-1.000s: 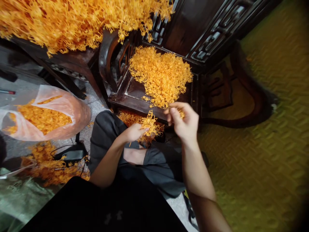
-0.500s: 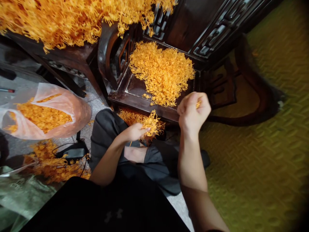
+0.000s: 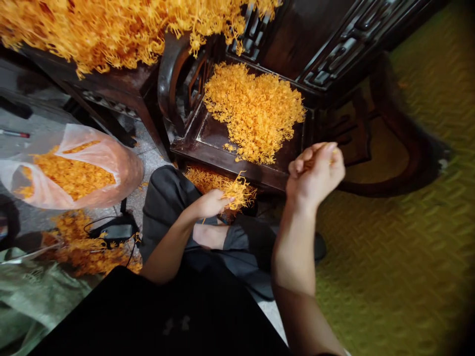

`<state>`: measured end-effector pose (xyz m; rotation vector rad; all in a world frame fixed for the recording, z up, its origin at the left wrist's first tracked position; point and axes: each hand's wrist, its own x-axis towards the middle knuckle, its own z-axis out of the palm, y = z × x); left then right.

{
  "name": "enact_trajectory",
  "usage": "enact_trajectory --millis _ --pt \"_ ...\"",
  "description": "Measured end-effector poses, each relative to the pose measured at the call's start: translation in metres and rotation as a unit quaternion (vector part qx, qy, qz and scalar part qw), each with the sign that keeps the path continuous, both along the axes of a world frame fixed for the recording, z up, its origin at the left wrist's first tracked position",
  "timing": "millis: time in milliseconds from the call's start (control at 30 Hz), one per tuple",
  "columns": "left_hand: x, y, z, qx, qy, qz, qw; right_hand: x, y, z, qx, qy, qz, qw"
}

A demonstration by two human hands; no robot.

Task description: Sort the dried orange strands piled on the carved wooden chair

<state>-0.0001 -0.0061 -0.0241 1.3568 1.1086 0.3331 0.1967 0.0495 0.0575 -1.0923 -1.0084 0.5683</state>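
Observation:
My left hand (image 3: 213, 202) is closed on a bunch of orange flower-like pieces (image 3: 239, 193) with thin, spiky strands, held low above my crossed legs. To the right, my right hand (image 3: 315, 170) is a raised fist near the front right corner of the dark wooden chair (image 3: 208, 153). A trace of orange shows at its fingers; most of what it holds is hidden. On the chair seat, beyond both hands, lies a heap of small orange flower-like heads (image 3: 256, 113). Behind the left hand, under the seat's edge, is another orange pile (image 3: 204, 179).
A large orange heap (image 3: 111, 34) covers the dark table (image 3: 111, 84) at upper left. Below it stand an open plastic bag (image 3: 128, 168) of orange pieces, a black device with a cord (image 3: 115, 231) and a green sack (image 3: 37, 296). A yellow textured surface (image 3: 389, 262) fills the right.
My right fist has moved right, away from the heap on the seat, and turned at the wrist. My left hand keeps its bunch nearly in place. The view has shifted slightly.

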Motion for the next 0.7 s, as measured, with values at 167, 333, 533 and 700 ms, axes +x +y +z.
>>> enact_trajectory --millis 167,333,533,700 --pt "-0.007 0.005 -0.005 0.065 0.022 0.008 0.998 0.007 -0.024 0.019 -0.023 -0.345 0.228 0.91" --pt "0.003 0.007 0.007 0.086 0.068 0.016 0.994 -0.01 -0.041 -0.003 -0.063 -0.54 0.303 0.783" --pt "0.016 0.014 0.022 0.088 0.06 0.067 0.992 -0.028 -0.04 -0.011 0.003 -0.306 0.179 0.935" --pt "0.015 0.013 0.002 -0.03 -0.033 0.127 0.991 -0.01 -0.023 0.032 0.161 -0.02 -0.004 0.987"
